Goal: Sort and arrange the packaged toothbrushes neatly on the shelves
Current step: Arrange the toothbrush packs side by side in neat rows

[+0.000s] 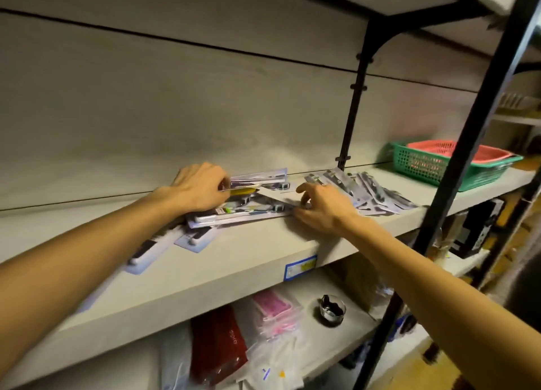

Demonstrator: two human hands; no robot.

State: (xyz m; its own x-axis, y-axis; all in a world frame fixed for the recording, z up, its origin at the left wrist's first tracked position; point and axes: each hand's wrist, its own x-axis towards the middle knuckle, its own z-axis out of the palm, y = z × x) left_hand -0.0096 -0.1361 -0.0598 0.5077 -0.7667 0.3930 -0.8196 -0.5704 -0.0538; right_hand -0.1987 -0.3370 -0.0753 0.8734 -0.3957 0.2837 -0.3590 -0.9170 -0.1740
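Two hands work a shelf (234, 260): left hand (199, 189) pinches toothbrush packs (251, 181) at 12 o'clock; right hand (325, 205) curls on a stack's (240, 214) end. One green basket (456, 167) at 2 o'clock; loose packs (366, 193) beside.

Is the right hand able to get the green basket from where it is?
Probably yes: the green basket sits open on the same shelf, nothing between it and the right hand; only a farther stretch.
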